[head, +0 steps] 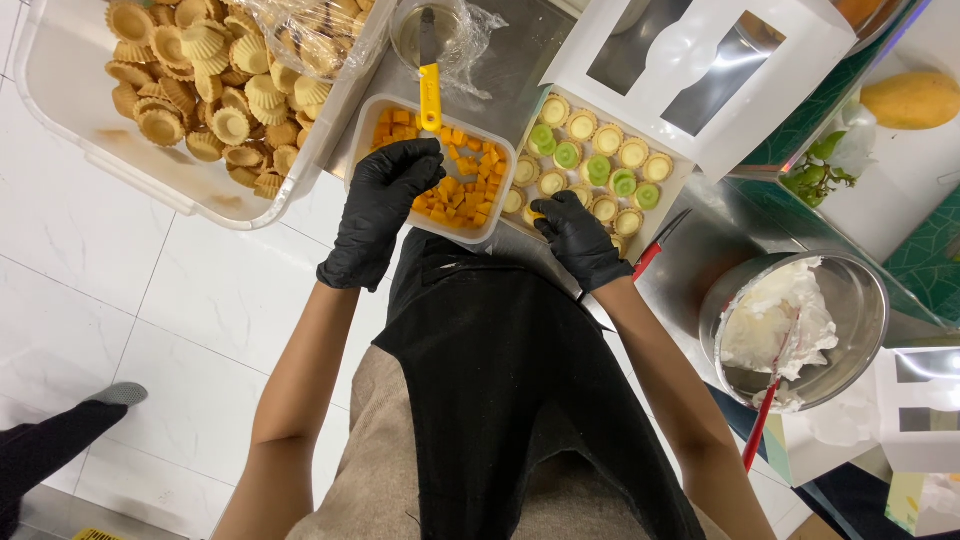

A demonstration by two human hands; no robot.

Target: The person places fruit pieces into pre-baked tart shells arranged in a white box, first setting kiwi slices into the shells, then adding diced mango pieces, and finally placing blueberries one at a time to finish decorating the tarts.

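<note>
— What's in the tubs?
— Orange fruit cubes in the white tub (368,118); the left hand (383,200) dips in, fingers curled, grip unclear. At three o'clock, a box of tartlets (672,188); the right hand (578,235) pinches something there.
— Elsewhere?
— Empty shells in the bin (60,80) at ten o'clock, cream in the bowl (868,290) at four.

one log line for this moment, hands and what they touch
left hand: gloved, in tub of orange fruit cubes | right hand: gloved, at box of small tarts | bowl of cream: untouched
</note>
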